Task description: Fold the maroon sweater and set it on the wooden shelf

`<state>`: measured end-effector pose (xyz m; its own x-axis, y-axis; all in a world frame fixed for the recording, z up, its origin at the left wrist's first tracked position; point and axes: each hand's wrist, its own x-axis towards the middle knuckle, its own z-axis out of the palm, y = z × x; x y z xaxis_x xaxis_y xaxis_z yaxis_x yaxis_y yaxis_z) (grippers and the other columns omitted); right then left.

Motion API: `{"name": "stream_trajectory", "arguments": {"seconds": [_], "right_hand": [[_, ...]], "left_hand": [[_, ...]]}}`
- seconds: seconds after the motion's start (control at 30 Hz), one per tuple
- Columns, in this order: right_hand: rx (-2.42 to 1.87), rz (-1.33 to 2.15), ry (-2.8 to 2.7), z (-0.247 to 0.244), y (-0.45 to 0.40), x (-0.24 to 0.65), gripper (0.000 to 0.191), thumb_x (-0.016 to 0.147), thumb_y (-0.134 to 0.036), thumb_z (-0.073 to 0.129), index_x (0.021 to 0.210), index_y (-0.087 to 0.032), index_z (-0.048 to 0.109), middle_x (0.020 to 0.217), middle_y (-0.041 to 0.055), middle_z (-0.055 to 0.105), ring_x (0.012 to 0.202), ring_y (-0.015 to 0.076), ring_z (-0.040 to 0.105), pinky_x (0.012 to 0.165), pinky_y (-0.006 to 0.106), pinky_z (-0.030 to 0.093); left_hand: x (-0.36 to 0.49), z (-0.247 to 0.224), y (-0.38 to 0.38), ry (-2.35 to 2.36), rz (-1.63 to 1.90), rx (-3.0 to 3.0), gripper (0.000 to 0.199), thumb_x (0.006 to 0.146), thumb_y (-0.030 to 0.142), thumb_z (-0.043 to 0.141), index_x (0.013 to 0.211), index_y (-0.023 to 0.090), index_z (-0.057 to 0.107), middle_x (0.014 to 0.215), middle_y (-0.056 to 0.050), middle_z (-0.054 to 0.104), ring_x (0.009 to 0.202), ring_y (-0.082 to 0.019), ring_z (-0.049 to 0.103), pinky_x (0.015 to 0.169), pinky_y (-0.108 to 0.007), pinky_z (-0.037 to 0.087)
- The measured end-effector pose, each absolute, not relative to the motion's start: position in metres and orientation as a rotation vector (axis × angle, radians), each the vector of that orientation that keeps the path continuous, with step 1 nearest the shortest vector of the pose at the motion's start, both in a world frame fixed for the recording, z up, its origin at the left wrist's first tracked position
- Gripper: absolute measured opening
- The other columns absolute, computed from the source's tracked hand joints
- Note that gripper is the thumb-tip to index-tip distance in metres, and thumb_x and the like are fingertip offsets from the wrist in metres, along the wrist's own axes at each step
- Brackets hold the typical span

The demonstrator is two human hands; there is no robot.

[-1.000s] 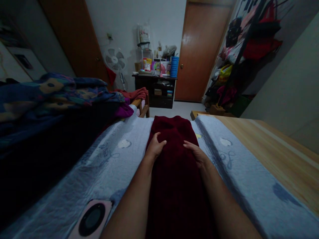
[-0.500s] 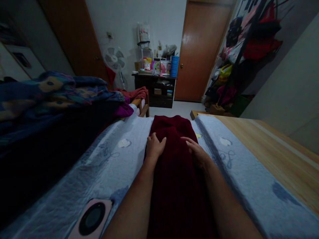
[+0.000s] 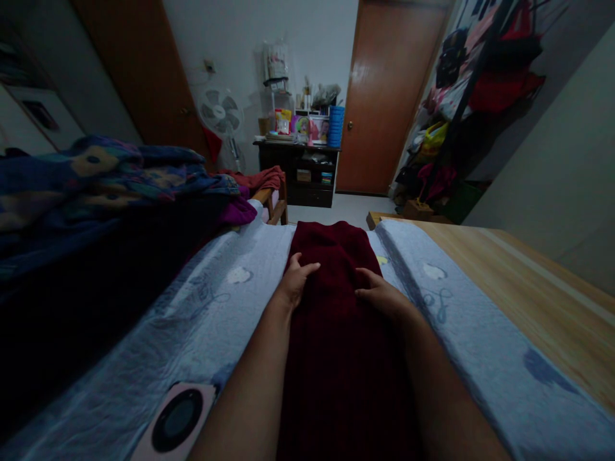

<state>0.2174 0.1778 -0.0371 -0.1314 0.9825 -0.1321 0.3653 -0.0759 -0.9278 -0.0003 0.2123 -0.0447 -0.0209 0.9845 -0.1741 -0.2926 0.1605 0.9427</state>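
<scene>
Hands wider apart at maroon cloth edges

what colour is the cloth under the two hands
Dark maroon: the cloth shows best in the head view, the only one here.

So the cloth runs down the middle of the bed to the far edge, left hand on its left side, right hand on its right. Clothes pile along the bed's left edge, board along the right. Past the far edge: cabinet, fan left of it, door right.
</scene>
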Motion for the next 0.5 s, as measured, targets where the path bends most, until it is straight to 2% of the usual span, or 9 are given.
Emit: {"name": "stream_trajectory", "arguments": {"seconds": [0.07, 0.13, 0.2, 0.27, 0.33, 0.4, 0.43, 0.5], "right_hand": [[-1.598, 0.969, -1.675, -0.033, 0.179, 0.217, 0.056, 0.068, -0.014, 0.061, 0.124, -0.022, 0.053, 0.119, 0.0061, 0.061, 0.106, 0.0216, 0.057, 0.095, 0.035, 0.042], [-1.704, 0.652, -1.775, -0.023, 0.178, 0.212, 0.046, 0.071, -0.014, 0.058, 0.117, -0.019, 0.055, 0.109, 0.0075, 0.063, 0.1, 0.0218, 0.057, 0.09, 0.035, 0.042], [-1.714, 0.419, -1.853, -0.01, 0.174, 0.201, 0.027, 0.076, -0.018, 0.055, 0.103, -0.018, 0.058, 0.099, 0.0071, 0.063, 0.091, 0.0205, 0.058, 0.082, 0.032, 0.043], [-1.634, 0.389, -1.972, 0.0, 0.166, 0.186, 0.01, 0.082, -0.027, 0.055, 0.088, -0.02, 0.057, 0.087, 0.0046, 0.063, 0.08, 0.018, 0.058, 0.072, 0.029, 0.042], [-1.604, 0.445, -2.116, 0.003, 0.157, 0.169, 0.022, 0.083, -0.043, 0.057, 0.082, -0.021, 0.055, 0.081, 0.0035, 0.062, 0.074, 0.0175, 0.057, 0.066, 0.028, 0.04], [-1.671, 0.434, -2.228, 0.0, 0.15, 0.155, 0.036, 0.077, -0.054, 0.061, 0.088, -0.02, 0.056, 0.087, 0.0066, 0.063, 0.078, 0.0209, 0.059, 0.066, 0.03, 0.04], [-1.716, 0.41, -2.269, -0.003, 0.148, 0.151, 0.041, 0.075, -0.055, 0.064, 0.094, -0.019, 0.056, 0.093, 0.0091, 0.064, 0.083, 0.0231, 0.06, 0.068, 0.031, 0.04], [-1.777, 0.378, -2.329, -0.01, 0.146, 0.146, 0.042, 0.075, -0.045, 0.066, 0.105, -0.018, 0.054, 0.104, 0.0125, 0.064, 0.091, 0.0256, 0.061, 0.072, 0.032, 0.041]], "left_hand": [[-0.003, -0.049, 0.216, 1.11, 1.23, 0.823, 0.044, 0.072, 0.026, 0.064, 0.114, 0.017, 0.052, 0.101, -0.008, 0.067, 0.089, -0.018, 0.065, 0.081, -0.03, 0.051], [-0.007, -0.053, 0.218, 1.158, 1.183, 0.831, 0.024, 0.072, 0.026, 0.058, 0.094, 0.018, 0.057, 0.08, -0.002, 0.065, 0.074, -0.016, 0.063, 0.07, -0.029, 0.052], [-0.012, -0.055, 0.219, 1.205, 1.134, 0.845, 0.015, 0.068, 0.023, 0.055, 0.083, 0.019, 0.057, 0.068, 0.001, 0.062, 0.061, -0.014, 0.058, 0.061, -0.027, 0.05], [-0.016, -0.055, 0.217, 1.16, 1.077, 0.901, 0.02, 0.062, 0.016, 0.053, 0.081, 0.019, 0.059, 0.066, 0.002, 0.062, 0.056, -0.013, 0.057, 0.058, -0.027, 0.049], [-0.019, -0.053, 0.215, 1.053, 0.996, 1.003, 0.03, 0.056, 0.011, 0.052, 0.084, 0.018, 0.063, 0.068, 0.0, 0.066, 0.059, -0.015, 0.059, 0.061, -0.029, 0.051], [-0.021, -0.052, 0.212, 0.981, 0.923, 1.098, 0.037, 0.054, 0.009, 0.052, 0.087, 0.017, 0.065, 0.069, -0.002, 0.068, 0.065, -0.018, 0.063, 0.065, -0.031, 0.052], [-0.021, -0.052, 0.211, 0.981, 0.9, 1.128, 0.038, 0.053, 0.008, 0.053, 0.087, 0.017, 0.066, 0.069, -0.003, 0.068, 0.067, -0.019, 0.063, 0.066, -0.032, 0.053], [-0.021, -0.054, 0.209, 1.034, 0.876, 1.174, 0.038, 0.053, 0.006, 0.054, 0.087, 0.017, 0.067, 0.067, -0.002, 0.068, 0.068, -0.022, 0.065, 0.066, -0.033, 0.053]]}}
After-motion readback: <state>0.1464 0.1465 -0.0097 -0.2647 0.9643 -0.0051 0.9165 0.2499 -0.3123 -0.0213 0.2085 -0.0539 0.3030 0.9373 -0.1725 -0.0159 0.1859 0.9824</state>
